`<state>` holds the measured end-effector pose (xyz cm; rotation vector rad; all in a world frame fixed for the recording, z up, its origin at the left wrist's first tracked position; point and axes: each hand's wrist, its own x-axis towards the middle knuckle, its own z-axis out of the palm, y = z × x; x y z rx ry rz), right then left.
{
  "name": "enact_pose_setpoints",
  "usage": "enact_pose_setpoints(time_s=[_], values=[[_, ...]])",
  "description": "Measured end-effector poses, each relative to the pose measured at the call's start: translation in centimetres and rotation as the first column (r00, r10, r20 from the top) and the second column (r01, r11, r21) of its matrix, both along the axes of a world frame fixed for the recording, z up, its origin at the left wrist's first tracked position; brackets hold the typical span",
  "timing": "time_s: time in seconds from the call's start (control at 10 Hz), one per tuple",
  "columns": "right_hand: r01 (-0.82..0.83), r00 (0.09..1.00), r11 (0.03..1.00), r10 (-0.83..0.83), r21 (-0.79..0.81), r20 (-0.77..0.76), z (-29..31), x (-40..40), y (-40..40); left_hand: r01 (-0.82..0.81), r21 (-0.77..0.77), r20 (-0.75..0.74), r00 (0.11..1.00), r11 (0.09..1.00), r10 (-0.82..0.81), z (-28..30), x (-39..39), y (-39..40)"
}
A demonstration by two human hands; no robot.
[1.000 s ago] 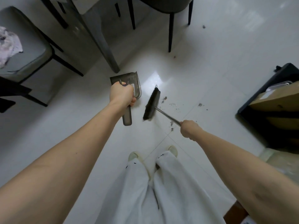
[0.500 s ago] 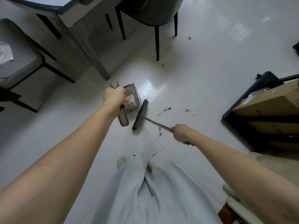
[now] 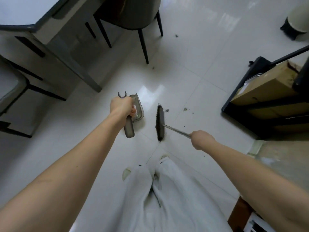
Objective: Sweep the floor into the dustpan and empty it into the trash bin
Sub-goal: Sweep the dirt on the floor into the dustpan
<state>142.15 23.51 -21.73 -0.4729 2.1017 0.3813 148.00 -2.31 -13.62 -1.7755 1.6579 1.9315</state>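
Observation:
My left hand (image 3: pixel 121 106) grips the handle of a grey translucent dustpan (image 3: pixel 138 110), held just above the white tiled floor. My right hand (image 3: pixel 201 139) holds the metal shaft of a dark broom (image 3: pixel 160 122), whose bristle head stands on the floor a short gap to the right of the dustpan. Specks of dark dirt (image 3: pixel 185 109) lie on the tiles to the right of the broom head, with more bits (image 3: pixel 176 36) farther off near the chair. A pale round bin (image 3: pixel 299 17) stands at the far top right.
A grey table (image 3: pixel 38 25) and a dark chair (image 3: pixel 133 17) with thin black legs stand at the upper left. Another chair (image 3: pixel 11 87) is at the left edge. A black shelf with cardboard boxes (image 3: pixel 265 91) lines the right side. My white trousers and shoes (image 3: pixel 150 190) are below.
The broom head has moved right, away from the dustpan, opening a gap between them. My view has shifted, bringing the round bin into the top right corner.

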Motion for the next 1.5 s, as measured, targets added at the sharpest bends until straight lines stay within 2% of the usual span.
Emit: enact_pose_setpoints(time_s=[0.1, 0.2, 0.3, 0.4, 0.5, 0.6, 0.7, 0.8, 0.9, 1.0, 1.1, 1.2, 1.3, 1.4, 1.5], values=[[0.209, 0.978, 0.978, -0.209, -0.011, 0.001, 2.0, -1.0, 3.0, 0.06, -0.001, -0.021, 0.998, 0.998, -0.06, 0.5, -1.7, 1.3], [0.481, 0.877, 0.876, -0.48, -0.033, 0.034, 3.8, -1.2, 5.9, 0.114, -0.017, -0.048, 0.992, 0.993, -0.115, 1.0, -3.6, 2.5], [0.868, 0.476, 0.496, -0.816, -0.026, 0.329, 5.0, -2.0, 7.5, 0.2, -0.026, -0.055, 0.978, 0.979, -0.201, 1.5, -5.7, 4.4], [0.923, 0.377, 0.379, -0.859, -0.065, 0.347, 5.4, -3.5, 8.7, 0.29, -0.066, -0.051, 0.955, 0.955, -0.293, 1.7, -7.5, 6.5], [0.87, 0.493, 0.481, -0.842, -0.107, 0.219, 5.1, -3.2, 9.7, 0.371, -0.085, -0.061, 0.925, 0.925, -0.376, 1.6, -9.3, 8.8], [0.855, 0.513, 0.487, -0.844, -0.179, 0.154, 3.1, -2.9, 10.8, 0.437, -0.108, -0.066, 0.893, 0.893, -0.446, 1.1, -10.7, 10.7], [0.891, 0.447, 0.43, -0.888, -0.149, 0.111, 1.4, -4.8, 12.3, 0.497, -0.114, -0.084, 0.858, 0.86, -0.507, 0.7, -12.0, 12.8], [0.973, 0.215, 0.2, -0.966, -0.112, 0.143, 0.3, -6.4, 13.2, 0.527, -0.109, -0.093, 0.839, 0.843, -0.536, -0.1, -12.9, 13.8], [0.989, 0.084, 0.063, -0.984, -0.133, 0.159, -2.6, -6.8, 14.0, 0.552, -0.098, -0.068, 0.827, 0.828, -0.559, -1.4, -14.1, 14.7], [0.994, 0.059, 0.032, -0.964, -0.105, 0.261, -3.0, -5.4, 12.6, 0.59, -0.087, -0.058, 0.802, 0.803, -0.595, -1.6, -14.6, 15.2], [0.992, 0.085, 0.052, -0.945, -0.112, 0.316, -2.7, -4.2, 10.6, 0.602, -0.075, -0.056, 0.794, 0.795, -0.606, -1.6, -14.7, 15.5], [0.998, -0.038, -0.05, -0.94, -0.028, 0.338, -1.2, -4.1, 9.5, 0.595, -0.059, -0.075, 0.798, 0.801, -0.598, -1.6, -14.8, 15.2], [0.99, -0.076, -0.112, -0.931, -0.08, 0.357, -0.6, -3.8, 9.3, 0.613, -0.064, -0.073, 0.784, 0.788, -0.616, -1.4, -14.8, 14.4], [0.974, 0.093, 0.007, -0.923, -0.225, 0.373, 0.3, -2.2, 8.6, 0.629, -0.056, -0.069, 0.773, 0.776, -0.631, -1.3, -14.9, 12.9], [0.97, 0.1, 0.02, -0.941, -0.242, 0.324, -0.4, -1.7, 6.8, 0.653, -0.043, -0.079, 0.752, 0.756, -0.654, -1.4, -14.8, 9.9]])
